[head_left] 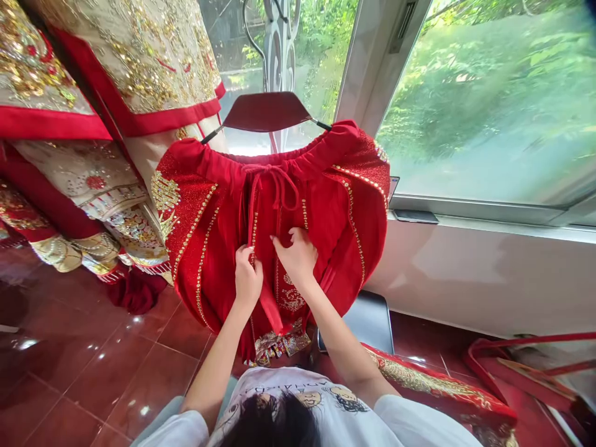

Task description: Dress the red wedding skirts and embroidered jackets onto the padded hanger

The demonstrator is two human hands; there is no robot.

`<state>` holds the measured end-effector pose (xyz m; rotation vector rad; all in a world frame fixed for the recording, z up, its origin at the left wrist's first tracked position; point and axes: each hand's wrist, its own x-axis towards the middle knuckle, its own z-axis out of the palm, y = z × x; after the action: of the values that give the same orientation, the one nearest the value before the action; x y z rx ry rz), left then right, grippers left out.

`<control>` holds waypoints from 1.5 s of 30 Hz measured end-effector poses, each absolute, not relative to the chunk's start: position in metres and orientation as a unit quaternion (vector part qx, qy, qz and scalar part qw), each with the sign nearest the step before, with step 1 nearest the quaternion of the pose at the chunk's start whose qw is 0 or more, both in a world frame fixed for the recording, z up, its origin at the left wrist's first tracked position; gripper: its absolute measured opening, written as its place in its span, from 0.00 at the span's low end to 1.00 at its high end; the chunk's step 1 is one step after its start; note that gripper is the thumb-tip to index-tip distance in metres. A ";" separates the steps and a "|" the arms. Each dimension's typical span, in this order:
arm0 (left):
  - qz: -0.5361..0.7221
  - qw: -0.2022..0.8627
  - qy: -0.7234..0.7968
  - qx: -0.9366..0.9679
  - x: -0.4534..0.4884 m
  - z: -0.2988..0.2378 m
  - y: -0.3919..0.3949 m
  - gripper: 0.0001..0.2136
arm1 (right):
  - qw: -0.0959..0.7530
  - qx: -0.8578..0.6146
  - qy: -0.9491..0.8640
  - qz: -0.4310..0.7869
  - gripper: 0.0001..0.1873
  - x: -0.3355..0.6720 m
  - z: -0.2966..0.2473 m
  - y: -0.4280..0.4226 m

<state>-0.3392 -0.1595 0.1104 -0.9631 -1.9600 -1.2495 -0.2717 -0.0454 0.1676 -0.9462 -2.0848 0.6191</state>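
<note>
A red skirt (321, 205) with lines of gold beads and gold embroidery hangs in front of me. Its gathered waist is tied with a red drawstring bow (279, 186) at the middle. Above it is a dark red hanger (267, 112) with black ends. My left hand (248, 276) is closed on the beaded edge of a front panel, below the bow. Close by on the right, my right hand (298, 256) is against the skirt's front, thumb and forefinger apart; its other fingers are partly hidden. A patterned, ruffled hem (282, 347) shows below.
Several gold-sequined garments with red borders (158, 62) hang at the left. A window (484, 105) is on the right, with a dark flat object (416, 216) on its sill. Below are a black seat (370, 320), a red embroidered cloth (442, 379) and red floor tiles (135, 372).
</note>
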 end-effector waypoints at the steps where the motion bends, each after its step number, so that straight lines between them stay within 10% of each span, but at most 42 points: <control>1: -0.458 0.316 -0.741 -0.376 -0.337 0.109 -0.164 0.15 | 0.389 -0.356 -0.815 0.240 0.13 -0.272 0.166 -0.044; 16: -0.349 0.168 -0.883 -0.265 -0.327 0.117 -0.113 0.16 | 0.457 -0.257 -0.690 0.499 0.15 -0.248 0.135 -0.037; 24: -0.470 0.079 -0.795 -0.377 -0.336 0.109 -0.135 0.04 | 0.596 -0.264 -0.722 0.231 0.13 -0.237 0.129 -0.042; 45: -0.543 -0.092 -0.737 -0.391 -0.327 0.115 -0.182 0.14 | 0.452 -0.227 -0.816 0.280 0.10 -0.221 0.128 -0.092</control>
<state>-0.3273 -0.1819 0.1151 -1.3080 -2.4621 -1.8151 -0.2209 -0.0922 0.1275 -0.5604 -2.0154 0.6915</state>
